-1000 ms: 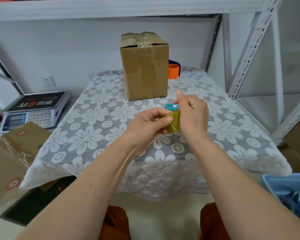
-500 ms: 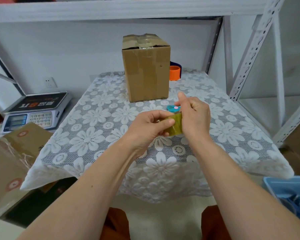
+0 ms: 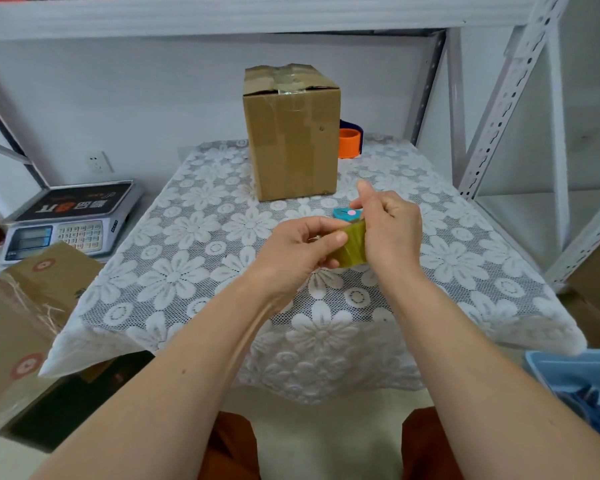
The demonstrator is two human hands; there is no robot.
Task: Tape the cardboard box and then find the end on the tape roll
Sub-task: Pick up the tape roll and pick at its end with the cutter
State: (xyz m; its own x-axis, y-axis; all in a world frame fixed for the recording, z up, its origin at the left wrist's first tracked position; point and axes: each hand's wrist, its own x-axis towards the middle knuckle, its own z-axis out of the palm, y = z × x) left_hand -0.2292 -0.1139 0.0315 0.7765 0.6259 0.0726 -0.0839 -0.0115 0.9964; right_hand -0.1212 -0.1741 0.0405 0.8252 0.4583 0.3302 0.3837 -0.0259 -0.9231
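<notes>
A brown cardboard box [image 3: 293,136] stands upright at the back of the table, its top flaps closed under clear tape. Above the table's middle I hold a yellowish tape roll [image 3: 354,245] between both hands. My left hand [image 3: 298,251] grips its near side with the thumb lying on the roll's outer face. My right hand [image 3: 390,230] clasps the far side, forefinger raised. Most of the roll is hidden by my fingers.
A small teal cutter with a pink dot [image 3: 347,213] lies on the lace tablecloth [image 3: 187,271] just behind my hands. An orange tape holder [image 3: 350,142] stands behind the box. A scale [image 3: 70,220] and another box [image 3: 21,306] sit left, a blue bin [image 3: 575,379] right.
Both hands have stayed on the roll above the table. My left thumb has shifted slightly along the roll's face. The box has not moved.
</notes>
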